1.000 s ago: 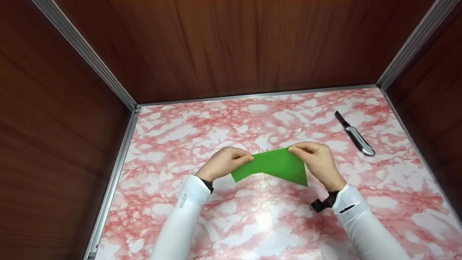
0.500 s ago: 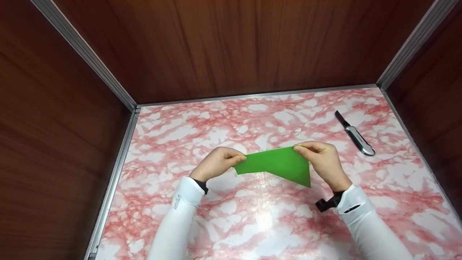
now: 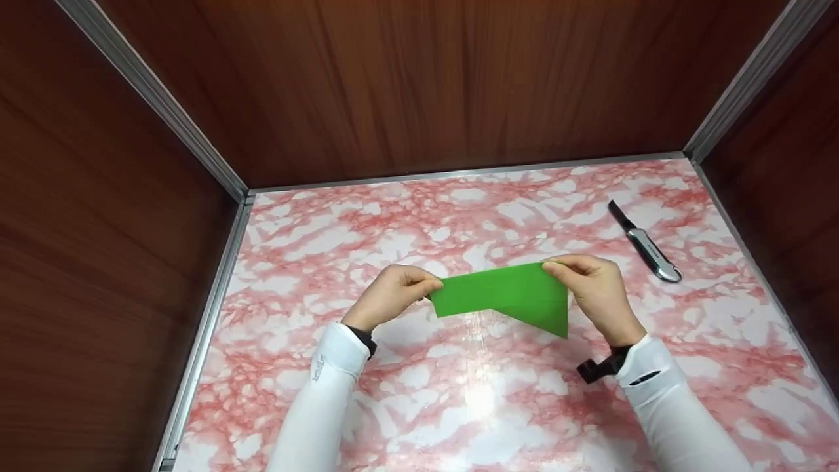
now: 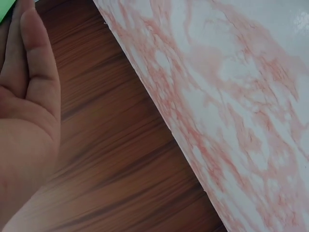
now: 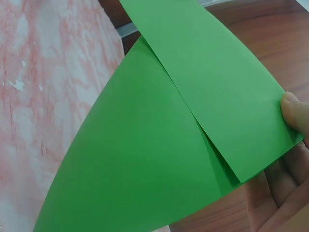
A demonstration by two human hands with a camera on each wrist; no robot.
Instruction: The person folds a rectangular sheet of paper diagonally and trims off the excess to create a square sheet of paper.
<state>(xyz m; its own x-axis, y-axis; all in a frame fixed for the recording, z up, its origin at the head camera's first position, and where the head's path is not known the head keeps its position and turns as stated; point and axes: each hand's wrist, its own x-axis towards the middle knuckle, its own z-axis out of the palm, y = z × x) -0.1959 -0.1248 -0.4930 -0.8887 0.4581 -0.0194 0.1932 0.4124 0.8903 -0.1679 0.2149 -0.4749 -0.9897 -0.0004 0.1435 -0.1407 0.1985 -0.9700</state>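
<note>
A folded sheet of green paper [image 3: 495,288] is stretched between both hands above the table. My left hand [image 3: 392,295] pinches its upper left corner between thumb and fingers. At the upper right corner, my right hand [image 3: 593,292] pinches it the same way. The right wrist view shows a straight folded band of the green paper [image 5: 207,82] lying over a larger slanting layer, with the thumb [image 5: 292,108] on the band's edge. In the left wrist view only a sliver of green paper [image 4: 6,8] shows past the fingers of the left hand [image 4: 29,96].
A utility knife [image 3: 649,252] with a black and silver handle lies at the back right of the red-and-white marbled table [image 3: 367,223]. Dark wood panels [image 3: 459,85] with metal edging stand behind and at both sides.
My hands have drawn slightly apart, the left going left and the right going right. The paper is pulled straighter, and its left end now hangs as an even band. The knife stays put.
</note>
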